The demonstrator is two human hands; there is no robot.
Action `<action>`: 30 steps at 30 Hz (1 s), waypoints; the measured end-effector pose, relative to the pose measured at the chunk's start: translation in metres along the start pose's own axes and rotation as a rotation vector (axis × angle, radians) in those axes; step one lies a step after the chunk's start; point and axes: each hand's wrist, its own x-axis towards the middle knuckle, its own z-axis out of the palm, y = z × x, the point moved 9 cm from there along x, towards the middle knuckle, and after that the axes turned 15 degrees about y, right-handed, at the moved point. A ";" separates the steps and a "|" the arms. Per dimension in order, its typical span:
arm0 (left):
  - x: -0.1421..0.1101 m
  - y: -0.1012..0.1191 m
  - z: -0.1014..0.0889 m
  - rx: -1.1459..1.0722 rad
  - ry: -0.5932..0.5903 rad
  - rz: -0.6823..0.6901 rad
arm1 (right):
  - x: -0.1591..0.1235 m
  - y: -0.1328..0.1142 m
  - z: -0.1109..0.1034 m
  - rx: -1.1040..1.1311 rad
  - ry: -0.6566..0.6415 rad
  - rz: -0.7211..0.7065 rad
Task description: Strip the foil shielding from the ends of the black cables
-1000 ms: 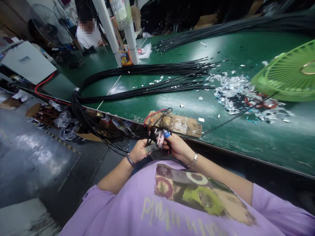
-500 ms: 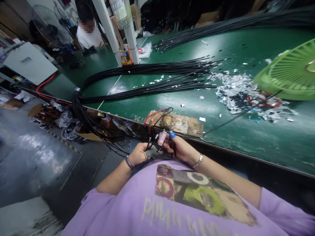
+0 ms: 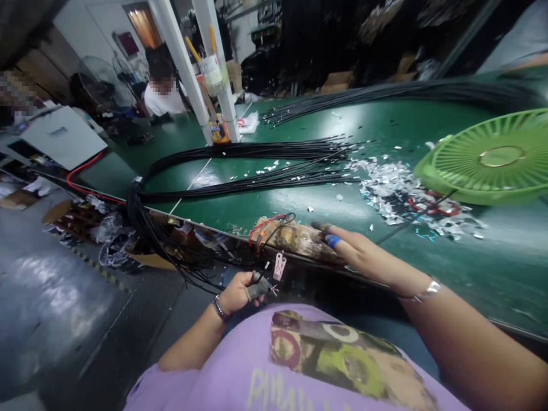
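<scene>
My left hand (image 3: 240, 292), with a grey cover on a finger, is closed on a black cable. The fine stripped wires (image 3: 274, 290) at the cable's end spread out past my fingertips. My right hand (image 3: 349, 248) is stretched out over the right end of a worn wooden board (image 3: 295, 237) at the table's edge. Its fingers are extended, with a blue wrap on one and dark tips, and I see nothing held in them. A pink clip (image 3: 279, 266) hangs just below the board, between my hands, touched by neither.
A looped bundle of black cables (image 3: 240, 191) lies on the green table (image 3: 265, 211) and droops over its front edge. White and blue scraps (image 3: 389, 191) are heaped beside a green fan (image 3: 492, 160). Another cable bundle (image 3: 363, 97) lies behind. A person (image 3: 165, 94) sits across the table.
My right hand has left the pink clip and my left hand, moving right and forward onto the wooden board. My left hand still holds the cable. The view has tilted up.
</scene>
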 end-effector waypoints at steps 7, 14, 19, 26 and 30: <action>0.000 0.021 -0.016 0.054 0.168 0.236 | 0.083 -0.010 0.035 -0.469 0.087 -0.044; -0.009 0.016 -0.066 -0.043 0.395 0.234 | 0.101 0.035 -0.021 -0.646 0.224 0.140; -0.022 0.056 -0.116 -0.108 0.706 0.477 | 0.081 0.068 -0.103 -0.815 0.382 0.305; -0.011 0.159 -0.116 0.098 0.918 0.885 | 0.082 0.038 -0.034 -0.719 0.182 0.042; 0.012 0.221 -0.080 0.291 0.841 1.085 | 0.084 0.053 -0.047 -0.690 0.282 0.130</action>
